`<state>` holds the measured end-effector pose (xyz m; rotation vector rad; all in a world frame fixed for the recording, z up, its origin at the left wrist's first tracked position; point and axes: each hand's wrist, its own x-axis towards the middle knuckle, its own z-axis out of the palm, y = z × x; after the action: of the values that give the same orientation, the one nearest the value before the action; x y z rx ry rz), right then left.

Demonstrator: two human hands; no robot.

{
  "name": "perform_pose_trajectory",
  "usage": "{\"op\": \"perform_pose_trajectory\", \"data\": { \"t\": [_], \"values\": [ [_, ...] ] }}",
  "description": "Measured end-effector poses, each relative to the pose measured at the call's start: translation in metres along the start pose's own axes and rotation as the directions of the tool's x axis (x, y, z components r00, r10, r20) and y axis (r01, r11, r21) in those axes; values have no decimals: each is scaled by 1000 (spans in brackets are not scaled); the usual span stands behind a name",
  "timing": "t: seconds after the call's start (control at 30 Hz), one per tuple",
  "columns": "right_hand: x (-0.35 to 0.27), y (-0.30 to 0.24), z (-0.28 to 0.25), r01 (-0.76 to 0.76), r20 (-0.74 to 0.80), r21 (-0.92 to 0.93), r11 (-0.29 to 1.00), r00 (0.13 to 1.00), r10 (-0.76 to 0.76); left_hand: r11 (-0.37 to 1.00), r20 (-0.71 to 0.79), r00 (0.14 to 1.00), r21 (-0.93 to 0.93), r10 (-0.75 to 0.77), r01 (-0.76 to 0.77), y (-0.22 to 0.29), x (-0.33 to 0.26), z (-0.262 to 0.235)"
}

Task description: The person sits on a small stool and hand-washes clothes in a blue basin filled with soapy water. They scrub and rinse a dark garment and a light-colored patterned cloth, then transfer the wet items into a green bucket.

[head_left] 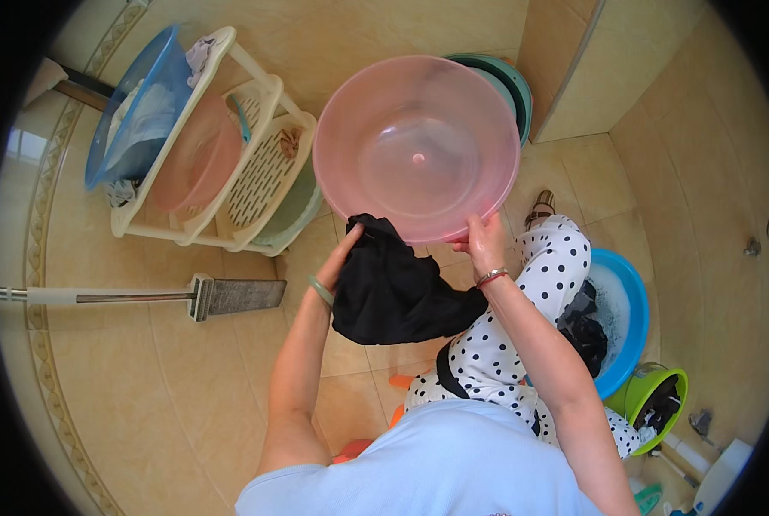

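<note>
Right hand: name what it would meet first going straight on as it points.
The big pink basin; the right hand seems to touch it, though depth is unclear.

Bright, warm light is being spread evenly here, and pale glints are thrown back from the bottom of the pink basin (419, 142). Far left of the basin, a bluish-white patch is reflected by the glossy wall tiles (25, 148). Just below the basin, fold after fold is half swallowed by the black of the cloth (393, 292), while a pale brightness is returned by the light-blue shirt (419, 464) lower down. All round the basin, straight edges are bowed by the fisheye lens, and the outermost corners are lost to black.
</note>
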<state>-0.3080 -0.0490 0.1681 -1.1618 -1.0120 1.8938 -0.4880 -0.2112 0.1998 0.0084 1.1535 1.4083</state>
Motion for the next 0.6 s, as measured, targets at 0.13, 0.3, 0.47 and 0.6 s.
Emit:
{"op": "perform_pose_trajectory", "data": {
  "t": [0.13, 0.3, 0.47, 0.6],
  "values": [
    [-6, -3, 8, 25, 7, -108, 994, 1000, -25, 985, 9, 1000, -171, -10, 11, -5, 4, 0],
    [3, 7, -3, -17, 124, -179, 984, 991, 40, 971, -115, 993, -233, 18, -45, -28, 7, 10],
    [-14, 6, 13, -110, 320, -150, 983, 935, 153, 899, -156, 987, -423, 47, -110, -52, 18, -4],
    [-12, 21, 19, -78, 454, -247, 966, 871, 186, 887, -190, 978, -433, 83, -160, -49, 11, -22]
  ]
}}
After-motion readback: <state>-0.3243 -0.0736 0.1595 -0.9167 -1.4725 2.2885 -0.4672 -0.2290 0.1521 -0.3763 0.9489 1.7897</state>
